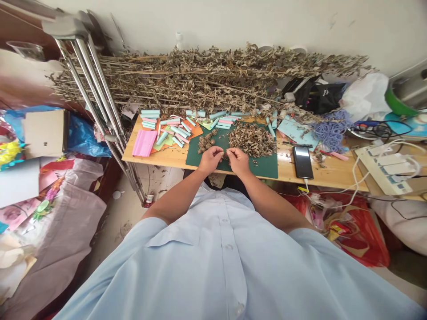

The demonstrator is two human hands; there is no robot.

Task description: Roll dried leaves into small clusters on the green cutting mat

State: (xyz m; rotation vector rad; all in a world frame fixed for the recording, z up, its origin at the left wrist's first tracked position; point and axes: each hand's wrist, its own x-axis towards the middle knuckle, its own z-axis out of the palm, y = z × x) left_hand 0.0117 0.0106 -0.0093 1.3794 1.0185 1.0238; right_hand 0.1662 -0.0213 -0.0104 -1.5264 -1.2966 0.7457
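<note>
My left hand (211,161) and my right hand (239,162) meet near the front of a green cutting mat (267,168), fingertips pinched close together. A small brown bit of dried leaf (224,155) shows between them, partly hidden by the fingers. Just beyond my left hand sit several crumpled balls of dried leaf (206,142). A loose heap of dried leaves (251,140) lies on the mat beyond and to the right of my right hand.
Bundles of dried stalks (200,80) stretch along the wall. Rolled blue and pink papers (180,131) and a pink sheet (144,143) lie left on the wooden table (130,153). A phone (303,162), purple yarn (332,129) and a power strip (383,169) are right. Metal crutches (96,89) lean left.
</note>
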